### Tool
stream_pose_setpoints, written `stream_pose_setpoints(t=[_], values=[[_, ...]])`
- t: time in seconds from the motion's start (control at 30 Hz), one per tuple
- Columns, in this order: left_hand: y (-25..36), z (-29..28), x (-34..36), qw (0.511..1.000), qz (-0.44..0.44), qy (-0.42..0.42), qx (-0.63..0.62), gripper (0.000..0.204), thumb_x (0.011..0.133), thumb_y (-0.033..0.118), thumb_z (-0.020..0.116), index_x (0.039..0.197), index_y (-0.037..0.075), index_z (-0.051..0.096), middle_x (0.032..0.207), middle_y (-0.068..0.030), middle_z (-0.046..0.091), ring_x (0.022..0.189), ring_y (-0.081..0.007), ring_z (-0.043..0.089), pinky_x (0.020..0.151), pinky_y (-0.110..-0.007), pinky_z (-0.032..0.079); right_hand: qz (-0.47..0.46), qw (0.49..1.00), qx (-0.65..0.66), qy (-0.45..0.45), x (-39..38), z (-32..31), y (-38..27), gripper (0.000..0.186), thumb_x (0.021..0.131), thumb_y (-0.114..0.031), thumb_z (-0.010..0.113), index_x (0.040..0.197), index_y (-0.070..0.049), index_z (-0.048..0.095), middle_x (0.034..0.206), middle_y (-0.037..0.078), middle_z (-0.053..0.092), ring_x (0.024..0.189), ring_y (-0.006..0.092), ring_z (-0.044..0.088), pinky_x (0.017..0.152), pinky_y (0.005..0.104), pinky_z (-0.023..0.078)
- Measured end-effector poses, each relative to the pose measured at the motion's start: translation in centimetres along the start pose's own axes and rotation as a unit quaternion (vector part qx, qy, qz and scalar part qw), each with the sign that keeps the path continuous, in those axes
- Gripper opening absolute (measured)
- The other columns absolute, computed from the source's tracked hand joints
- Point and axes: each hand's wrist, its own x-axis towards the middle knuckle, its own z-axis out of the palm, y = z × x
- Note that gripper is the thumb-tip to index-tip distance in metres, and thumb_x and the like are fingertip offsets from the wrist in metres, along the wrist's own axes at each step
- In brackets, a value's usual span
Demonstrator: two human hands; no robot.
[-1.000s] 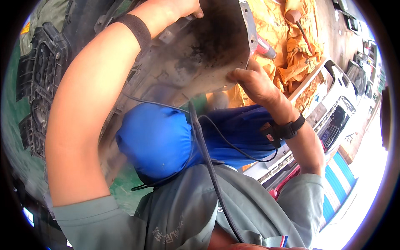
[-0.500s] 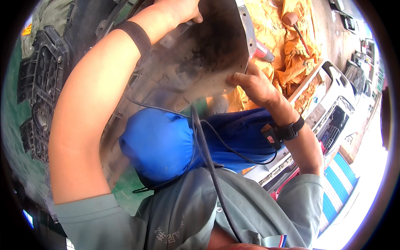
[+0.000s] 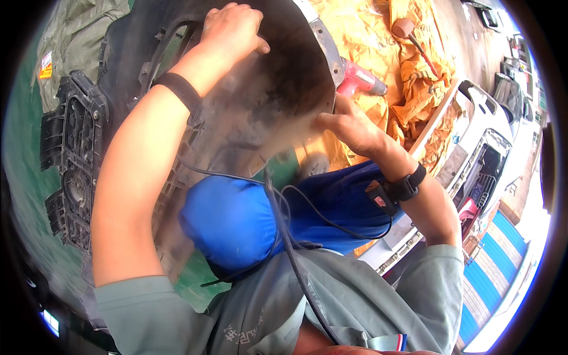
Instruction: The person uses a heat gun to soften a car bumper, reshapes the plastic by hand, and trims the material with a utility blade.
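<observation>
A large black car bumper (image 3: 296, 53), its inner side dusty and turned towards me, leans in front of my body. My left hand (image 3: 234, 32) grips it at the far side, thumb against the inner surface and fingers bent; what lies under the fingers is hidden. With my right hand (image 3: 355, 130) I hold the bumper's right edge, thumb on the inner side and the other fingers mostly out of sight behind it. Beyond that edge, close to my right hand, lies a red heat gun (image 3: 362, 80) with a dark nozzle.
Orange crinkled sheeting (image 3: 349, 35) lies beyond the bumper, with a mallet (image 3: 405, 29) on it. White car bumpers (image 3: 482, 154) stand at the right. A black slatted plastic part (image 3: 77, 142) is at the left on green floor. A black cable (image 3: 284, 231) hangs before my chest.
The bumper has shifted slightly left and away, and more of the heat gun shows. My left hand has come further into view, still on the bumper. My right hand keeps its hold.
</observation>
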Motion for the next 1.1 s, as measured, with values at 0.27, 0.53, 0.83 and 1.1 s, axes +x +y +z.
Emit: stream_pose_setpoints(t=[0.27,0.53,0.83,1.1], values=[[-0.3,-0.3,0.5,0.998,-0.029,-0.049,0.022,0.038,0.067,0.038,0.086,0.085,0.009,0.069,0.095,-0.0051,0.068,0.106,-0.0255,0.061,0.09,-0.047,0.046,-0.015,0.999,-0.035,0.016,1.0,-1.0,1.3,0.047,0.081,-0.01,0.062,0.124,0.007,0.057,0.108,0.014,0.067,0.102,0.0217,0.063,0.093,0.0329,0.05],[-0.4,-0.2,0.4,0.998,-0.033,-0.043,0.019,0.039,0.068,0.038,0.085,0.088,0.008,0.07,0.096,-0.0069,0.068,0.106,-0.0278,0.061,0.089,-0.048,0.047,-0.01,0.999,-0.033,-0.004,1.6,-1.8,3.0,0.048,0.082,-0.02,0.066,0.119,0.01,0.057,0.104,0.017,0.067,0.101,0.0239,0.064,0.09,0.0339,0.05],[-0.6,0.5,0.2,0.999,-0.023,0.018,0.029,0.042,0.063,0.041,0.087,0.074,0.007,0.064,0.088,-0.0059,0.065,0.099,-0.0282,0.061,0.084,-0.045,0.047,-0.02,0.997,-0.076,-0.005,2.4,-2.5,4.0,0.054,0.079,-0.03,0.07,0.112,0.01,0.056,0.097,0.019,0.066,0.098,0.0266,0.064,0.084,0.0367,0.05],[-0.4,-0.2,0.3,1.0,-0.026,-0.011,0.015,0.041,0.064,0.04,0.086,0.073,0.008,0.064,0.088,-0.0058,0.065,0.1,-0.0279,0.06,0.085,-0.045,0.046,-0.017,0.999,0.001,-0.04,1.2,-1.6,1.6,0.043,0.085,-0.012,0.062,0.121,0.011,0.055,0.106,0.017,0.068,0.101,0.0219,0.065,0.09,0.0333,0.053]])
